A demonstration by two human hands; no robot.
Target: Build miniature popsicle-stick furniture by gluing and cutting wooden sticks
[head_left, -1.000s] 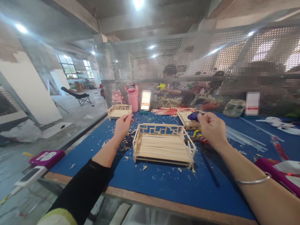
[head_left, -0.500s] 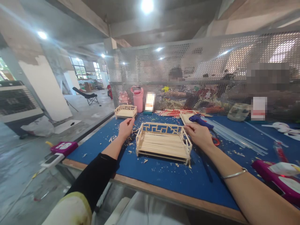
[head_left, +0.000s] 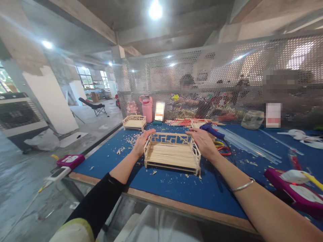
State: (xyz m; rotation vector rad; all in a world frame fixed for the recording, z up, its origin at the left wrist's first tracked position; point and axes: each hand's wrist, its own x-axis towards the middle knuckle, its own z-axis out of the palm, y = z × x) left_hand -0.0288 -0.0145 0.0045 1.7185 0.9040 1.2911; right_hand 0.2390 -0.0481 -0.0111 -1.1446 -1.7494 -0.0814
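Note:
A small wooden-stick model bed [head_left: 172, 154] with a lattice back rail stands on the blue mat [head_left: 176, 188]. My left hand [head_left: 142, 142] rests against its left end rail, fingers stretched out and together. My right hand [head_left: 203, 141] lies against its right end rail, fingers extended over the far corner. Both hands flank the model and hold nothing else. A blue glue gun [head_left: 212, 129] lies on the mat just behind my right hand.
A second small model bed [head_left: 134, 122] and a pink bottle [head_left: 147, 108] stand at the back left. Clear glue sticks [head_left: 249, 144], scissors with red handles [head_left: 223, 149], wood shavings and magenta boxes [head_left: 295, 191] lie around. A perforated metal screen [head_left: 227, 80] closes the back; people sit behind it.
My right hand has put down the blue glue gun and come down to the model's right end. My left hand has lowered and opened against the left end.

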